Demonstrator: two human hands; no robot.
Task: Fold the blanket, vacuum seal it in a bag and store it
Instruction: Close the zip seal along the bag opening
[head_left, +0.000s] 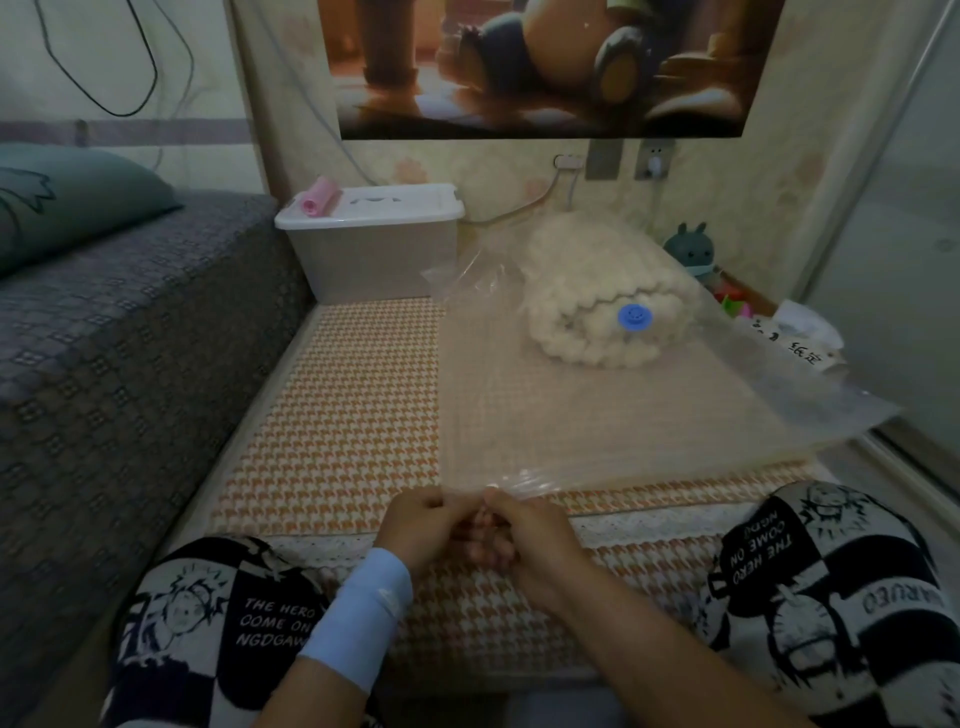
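A folded cream fluffy blanket (587, 301) lies inside a clear vacuum bag (597, 415) spread flat on the houndstooth mat (332, 415). A blue round valve (632, 316) sits on the bag over the blanket. The bag's near open edge comes to a corner in front of me. My left hand (423, 525) and my right hand (524, 530) meet there and both pinch that near left corner of the bag between curled fingers. A light blue wristband is on my left wrist.
A white lidded storage box (371, 244) with a pink roll (318, 196) on top stands at the back. A grey bed (114, 332) runs along the left. Toys (693, 249) and a white bag (800, 332) sit at the right. My knees flank the mat.
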